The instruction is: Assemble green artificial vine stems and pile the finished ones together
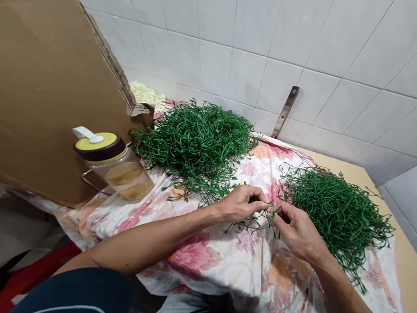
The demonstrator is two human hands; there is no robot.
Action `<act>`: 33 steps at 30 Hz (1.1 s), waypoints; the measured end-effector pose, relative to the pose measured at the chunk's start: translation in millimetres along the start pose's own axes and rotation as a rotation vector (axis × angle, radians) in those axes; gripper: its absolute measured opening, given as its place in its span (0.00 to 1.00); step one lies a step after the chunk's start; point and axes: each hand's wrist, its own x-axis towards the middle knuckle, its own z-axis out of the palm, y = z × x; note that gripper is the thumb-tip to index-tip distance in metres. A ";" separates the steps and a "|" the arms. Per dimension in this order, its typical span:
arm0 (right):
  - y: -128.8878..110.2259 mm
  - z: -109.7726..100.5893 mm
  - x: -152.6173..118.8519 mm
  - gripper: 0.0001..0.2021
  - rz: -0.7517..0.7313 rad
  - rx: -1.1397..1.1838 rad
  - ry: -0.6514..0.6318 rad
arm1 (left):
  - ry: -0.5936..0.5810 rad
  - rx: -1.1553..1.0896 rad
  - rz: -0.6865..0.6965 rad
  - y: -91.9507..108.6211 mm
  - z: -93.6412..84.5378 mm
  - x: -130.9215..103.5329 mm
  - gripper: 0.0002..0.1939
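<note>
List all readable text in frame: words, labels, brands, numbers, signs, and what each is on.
None: no readable text anywhere in the picture.
Yellow-lidded jar: no legible label or brand.
Cardboard: no print on the side that shows.
Cloth: floral pattern only, no lettering.
Metal strip on the wall: no legible marking.
Dark blue garment: a pale line, no letters.

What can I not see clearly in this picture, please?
All in the head view:
Where the left hand and right hand meet the green strands: the hands partly cover it, and the strands are very thin.
Pale heap: partly hidden behind the cardboard.
Cardboard: cut off by the left edge.
Jar: its contents are too blurred to identify.
</note>
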 end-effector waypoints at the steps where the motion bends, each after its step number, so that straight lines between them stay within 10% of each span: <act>1: -2.1 -0.1 -0.7 0.10 -0.016 -0.011 0.007 | 0.000 -0.053 -0.023 -0.5 1.5 0.5 0.10; 6: -12.8 -5.0 -6.2 0.10 -0.082 -0.059 0.003 | 0.019 -0.074 -0.017 -3.8 5.4 2.4 0.10; 12: -37.9 -12.8 -23.4 0.08 -0.204 0.035 -0.297 | 0.259 -0.110 -0.033 -2.4 -21.8 14.9 0.14; 20: -9.2 -34.0 -13.0 0.09 -0.073 0.567 0.124 | 0.090 -0.423 -0.063 0.4 -19.0 12.8 0.21; 33: -3.9 -20.4 -1.8 0.12 -0.038 0.376 0.265 | -0.069 -0.541 -0.164 0.7 -8.7 4.6 0.22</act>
